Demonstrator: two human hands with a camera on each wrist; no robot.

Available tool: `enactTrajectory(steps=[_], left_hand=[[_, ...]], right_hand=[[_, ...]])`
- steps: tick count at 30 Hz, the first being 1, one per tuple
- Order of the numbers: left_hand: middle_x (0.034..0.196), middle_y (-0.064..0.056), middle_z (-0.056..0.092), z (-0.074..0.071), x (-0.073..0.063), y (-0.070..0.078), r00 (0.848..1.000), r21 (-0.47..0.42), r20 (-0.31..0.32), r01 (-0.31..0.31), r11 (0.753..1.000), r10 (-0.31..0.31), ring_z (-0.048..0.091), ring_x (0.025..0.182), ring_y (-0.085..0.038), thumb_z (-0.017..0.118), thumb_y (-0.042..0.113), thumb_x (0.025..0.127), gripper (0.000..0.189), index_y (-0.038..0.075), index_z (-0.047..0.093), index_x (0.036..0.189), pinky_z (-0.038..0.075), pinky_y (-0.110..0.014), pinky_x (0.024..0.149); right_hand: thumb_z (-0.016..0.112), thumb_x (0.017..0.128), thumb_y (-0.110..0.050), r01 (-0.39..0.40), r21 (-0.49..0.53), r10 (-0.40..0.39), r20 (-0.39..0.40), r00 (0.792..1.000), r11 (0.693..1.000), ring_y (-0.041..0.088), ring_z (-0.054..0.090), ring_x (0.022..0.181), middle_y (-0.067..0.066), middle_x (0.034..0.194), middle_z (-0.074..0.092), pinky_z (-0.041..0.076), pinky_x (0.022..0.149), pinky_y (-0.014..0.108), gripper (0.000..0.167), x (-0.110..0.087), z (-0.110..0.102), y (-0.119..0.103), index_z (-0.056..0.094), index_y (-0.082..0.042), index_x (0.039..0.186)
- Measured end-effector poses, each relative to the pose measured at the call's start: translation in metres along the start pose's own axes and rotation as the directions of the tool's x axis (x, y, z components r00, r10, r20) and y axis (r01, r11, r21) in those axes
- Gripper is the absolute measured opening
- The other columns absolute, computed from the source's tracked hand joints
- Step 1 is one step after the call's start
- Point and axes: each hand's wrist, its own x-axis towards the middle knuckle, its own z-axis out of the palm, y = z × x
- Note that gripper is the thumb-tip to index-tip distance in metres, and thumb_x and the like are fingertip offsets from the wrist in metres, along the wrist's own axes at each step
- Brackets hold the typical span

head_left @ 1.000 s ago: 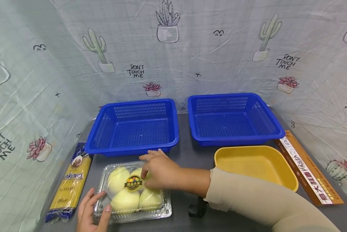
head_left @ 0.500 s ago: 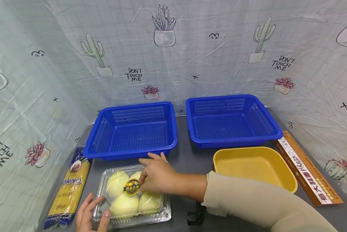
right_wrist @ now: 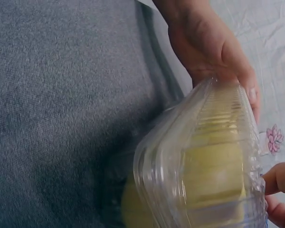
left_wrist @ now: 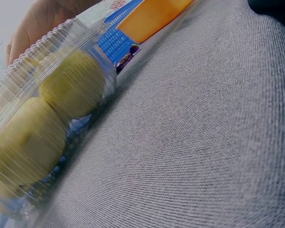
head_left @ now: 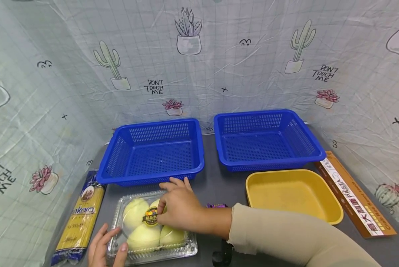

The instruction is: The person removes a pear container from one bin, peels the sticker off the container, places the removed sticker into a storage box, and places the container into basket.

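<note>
A clear plastic fruit box (head_left: pixel 152 256) lies in front of me, holding several round, pale yellow-green fruits (head_left: pixel 142 237). A black label sticker (head_left: pixel 149 217) with coloured fruit printed on it is stuck to the lid. My right hand (head_left: pixel 179 207) reaches over the lid, thumb and forefinger pinching at the sticker's right edge; the fingertips hide that part. My left hand (head_left: pixel 106 246) grips the box's left side near the front corner, thumb and fingers spread about it. In the right wrist view the left hand (right_wrist: pixel 213 52) holds the far corner of the box.
Two blue baskets (head_left: pixel 149 180) (head_left: pixel 269 163) stand at the back. A yellow basin (head_left: pixel 292 189) is at right, beside a brown pasta box (head_left: pixel 356 196). A spaghetti packet (head_left: pixel 80 218) lies at left. A purple wrapper (head_left: pixel 216 205) shows behind my right forearm.
My right hand has shifted slightly left, covering more of the sticker's right side. The purple wrapper has come into view behind the forearm. My left hand keeps its place on the box.
</note>
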Motion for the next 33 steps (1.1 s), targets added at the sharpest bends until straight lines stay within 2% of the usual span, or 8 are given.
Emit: enactTrajectory(steps=[7, 10, 14, 19, 24, 33], left_hand=[[0.159, -0.015, 0.047, 0.001, 0.0, -0.001, 1.0, 0.012, -0.007, -0.02, 1.0, 0.02, 0.034, 0.137, 0.002, 0.075, 0.004, 0.095, 0.033, 0.002, 0.071, 0.128, 0.022, -0.029, 0.118], [0.159, -0.015, 0.047, 0.001, 0.0, -0.001, 1.0, 0.014, -0.007, -0.024, 1.0, 0.024, 0.034, 0.137, 0.002, 0.075, 0.004, 0.095, 0.034, 0.003, 0.071, 0.128, 0.023, -0.031, 0.118], [0.159, -0.015, 0.046, 0.001, 0.0, -0.001, 1.0, 0.01, -0.007, -0.026, 1.0, 0.026, 0.034, 0.137, 0.003, 0.075, 0.004, 0.095, 0.034, 0.002, 0.071, 0.128, 0.023, -0.034, 0.119], [0.158, -0.016, 0.047, 0.001, 0.0, -0.001, 0.999, 0.01, -0.009, -0.042, 0.999, 0.042, 0.035, 0.136, 0.003, 0.075, 0.002, 0.094, 0.033, 0.001, 0.071, 0.127, 0.023, -0.021, 0.113], [0.157, -0.017, 0.048, 0.002, 0.0, -0.002, 0.998, 0.013, -0.018, -0.053, 0.999, 0.053, 0.035, 0.135, 0.003, 0.075, 0.0, 0.094, 0.032, 0.0, 0.07, 0.126, 0.023, -0.019, 0.11], [0.158, -0.016, 0.047, 0.002, -0.001, -0.004, 0.999, 0.032, -0.016, -0.036, 0.999, 0.036, 0.034, 0.137, 0.002, 0.076, 0.001, 0.096, 0.033, 0.001, 0.07, 0.129, 0.023, -0.017, 0.109]], right_hand=[[0.084, 0.08, -0.021, 0.011, -0.039, -0.012, -0.038, 0.999, 0.999, 0.031, 0.043, 0.15, -0.003, 0.151, 0.062, 0.024, 0.12, 0.073, 0.024, -0.001, 0.003, -0.003, 0.071, -0.033, 0.064], [0.083, 0.082, -0.02, 0.025, -0.036, -0.027, -0.041, 0.999, 0.999, 0.034, 0.04, 0.151, -0.002, 0.152, 0.061, 0.022, 0.117, 0.079, 0.024, -0.002, 0.004, -0.003, 0.071, -0.031, 0.066], [0.082, 0.086, -0.021, 0.082, -0.067, -0.086, -0.055, 0.995, 0.994, 0.037, 0.038, 0.152, -0.001, 0.154, 0.058, 0.021, 0.112, 0.084, 0.02, -0.004, 0.007, -0.004, 0.073, -0.03, 0.072], [0.081, 0.09, -0.024, 0.183, -0.092, -0.19, -0.076, 0.979, 0.979, 0.035, 0.036, 0.153, -0.002, 0.154, 0.058, 0.022, 0.113, 0.083, 0.014, -0.005, 0.008, -0.006, 0.074, -0.029, 0.078], [0.079, 0.091, -0.024, 0.242, -0.063, -0.247, -0.075, 0.966, 0.968, 0.034, 0.036, 0.153, -0.004, 0.152, 0.06, 0.025, 0.114, 0.08, 0.013, -0.004, 0.008, -0.008, 0.074, -0.028, 0.079], [0.078, 0.09, -0.021, 0.274, 0.075, -0.272, -0.029, 0.962, 0.959, 0.028, 0.035, 0.154, -0.007, 0.151, 0.06, 0.024, 0.116, 0.078, 0.01, -0.004, 0.009, -0.013, 0.073, -0.026, 0.084]])
